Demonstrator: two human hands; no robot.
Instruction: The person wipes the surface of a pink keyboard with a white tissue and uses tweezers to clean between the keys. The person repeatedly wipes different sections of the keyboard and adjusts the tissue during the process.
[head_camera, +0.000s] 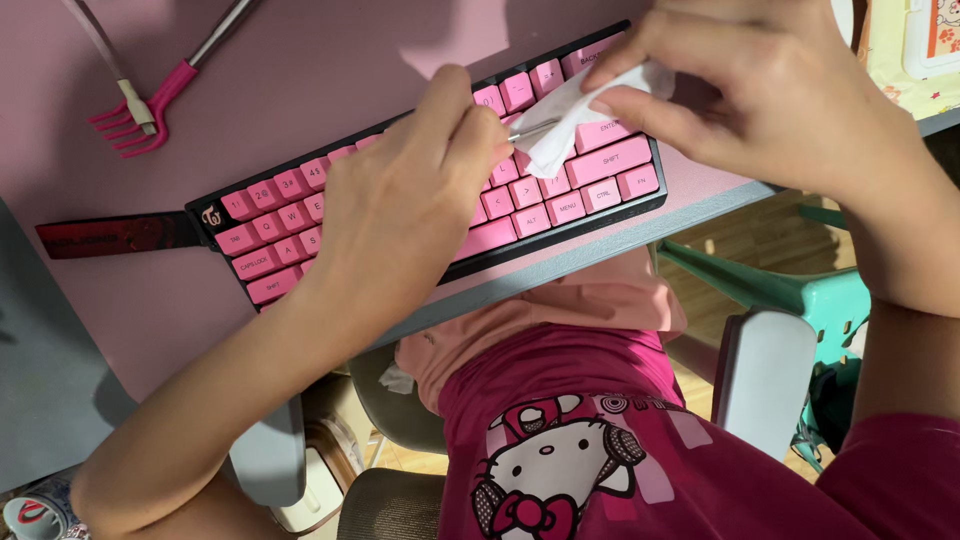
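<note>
Your left hand (400, 200) pinches a thin metal tool (535, 129) between thumb and fingertips; only a short silvery stretch of it shows, running nearly level from your fingers toward the right and slightly up, its tip buried in the wipe (570, 115). What kind of tool it is you cannot tell from that short stretch. Your right hand (770, 90) is closed on the wipe, a soft, crumpled white piece folded around the tool's end, with your thumb and forefinger pressing it from above. Both hands meet over the right half of the keyboard (590, 190), near its upper rows. The keyboard is compact, with a black frame and glossy pink square keycaps, and its long axis slants from lower left to upper right across the desk (300, 70). The desk has a smooth, matte pink top with a grey edge. At the upper left lie two small pronged pullers (135, 115), one dark pink, one paler, with thin metal handles pointing up and away from you.
</note>
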